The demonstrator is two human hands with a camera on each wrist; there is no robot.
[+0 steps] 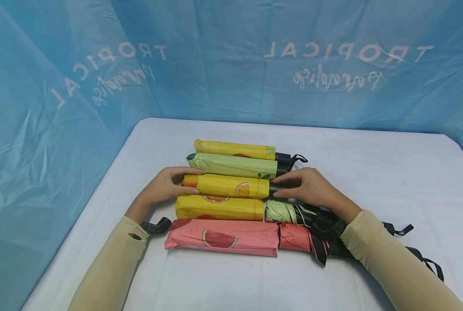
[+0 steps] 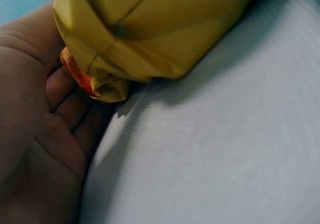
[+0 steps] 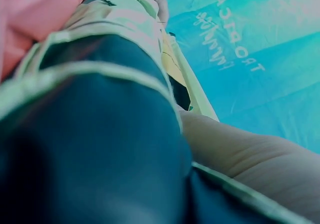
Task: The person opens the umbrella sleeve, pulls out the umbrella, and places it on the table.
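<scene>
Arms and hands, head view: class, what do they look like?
The left hand and right hand are ungloved. Left sleeve and right sleeve are beige, the left with a dark oval spot and a black device near its cuff.

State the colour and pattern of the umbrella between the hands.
Yellow cover, orange citrus slice; head view best.

Soft, even light brightens the head view, with faint shadows beside the sleeves (image 1: 108, 263) on the white tabletop (image 1: 356, 164) and a sheen on the blue sheet (image 1: 25, 129). The left wrist view is dim, shadowed beneath the yellow umbrella cover (image 2: 150, 29); the right wrist view is cyan-tinted, its foreground dark fabric (image 3: 115, 144) blurred.
</scene>
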